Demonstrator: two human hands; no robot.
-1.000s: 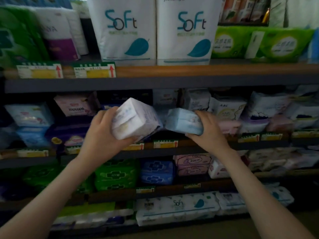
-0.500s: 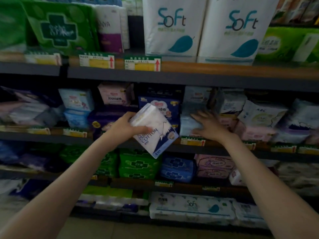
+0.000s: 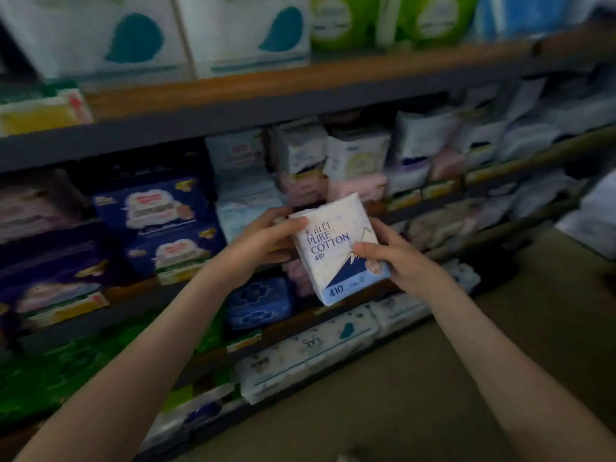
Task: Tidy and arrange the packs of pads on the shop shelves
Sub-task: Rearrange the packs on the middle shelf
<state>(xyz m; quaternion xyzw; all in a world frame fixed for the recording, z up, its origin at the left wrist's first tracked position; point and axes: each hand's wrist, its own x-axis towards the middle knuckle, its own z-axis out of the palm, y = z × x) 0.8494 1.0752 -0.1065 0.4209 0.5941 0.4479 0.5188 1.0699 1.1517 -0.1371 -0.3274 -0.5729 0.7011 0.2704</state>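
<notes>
both hands, left hand [image 3: 263,241] and right hand [image 3: 396,258], grip the pad pack [image 3: 336,255] tilted, just off the shelf [image 3: 433,208] edge, open floor [image 3: 433,378] below

- Both hands hold one white pack of pads [image 3: 336,251], printed "PURE COTTON 410", in front of the shelves [image 3: 233,105].
- Left hand [image 3: 263,241] grips its left edge; right hand [image 3: 396,258] its right side.
- Dark blue packs [image 3: 156,225] sit on the shelf to the left.
</notes>
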